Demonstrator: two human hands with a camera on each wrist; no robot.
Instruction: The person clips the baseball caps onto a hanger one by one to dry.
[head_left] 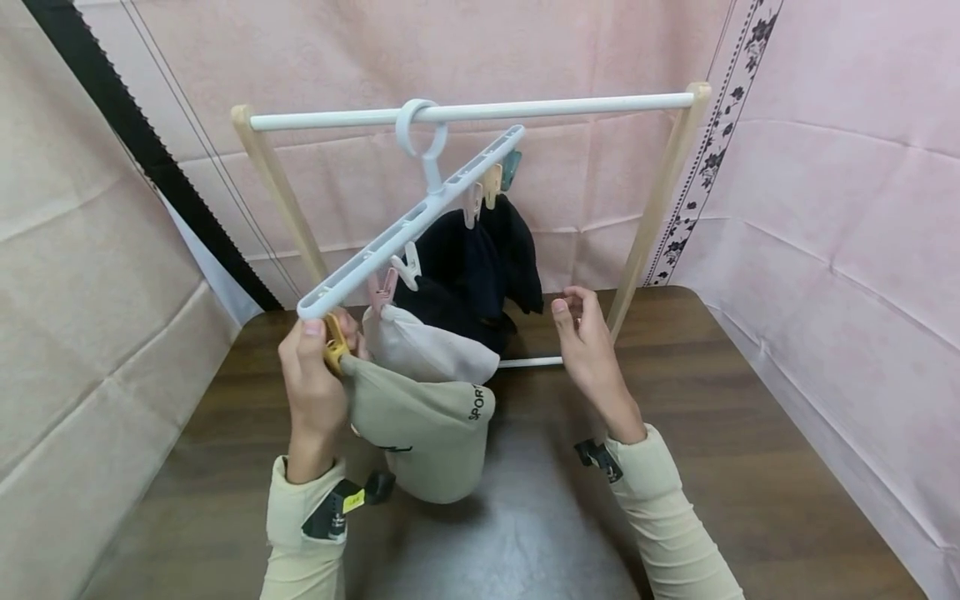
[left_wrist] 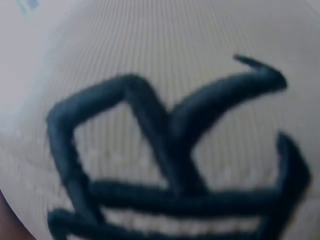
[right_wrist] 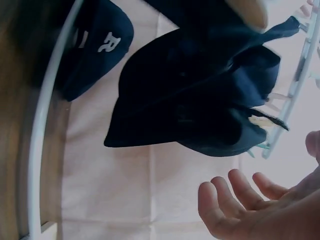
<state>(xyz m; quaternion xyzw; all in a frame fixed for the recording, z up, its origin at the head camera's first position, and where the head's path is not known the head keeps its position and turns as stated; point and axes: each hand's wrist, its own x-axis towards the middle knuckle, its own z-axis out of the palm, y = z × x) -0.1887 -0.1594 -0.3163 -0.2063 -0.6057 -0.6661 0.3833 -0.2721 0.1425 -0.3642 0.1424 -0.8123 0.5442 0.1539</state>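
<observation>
A pale blue clip hanger (head_left: 405, 229) hangs tilted from the rack's top bar, its near end low on the left. There my left hand (head_left: 311, 396) pinches a yellow clip (head_left: 334, 343) at the edge of an olive cap (head_left: 438, 437). Ribbed light cap fabric (left_wrist: 210, 35) with dark embroidery fills the left wrist view. Behind the olive cap hang a white cap (head_left: 435, 346) and dark caps (head_left: 461, 258), on other clips. My right hand (head_left: 592, 354) is raised beside the right post, fingers loosely bent and holding nothing; the dark caps are nearest to it.
The rack has a white top bar (head_left: 570, 107), wooden posts (head_left: 660, 200) and a low white bar (head_left: 531, 362). It stands on a brown wooden table (head_left: 750, 467) before pink cloth. A navy cap with an R (right_wrist: 102, 50) shows beyond the low bar.
</observation>
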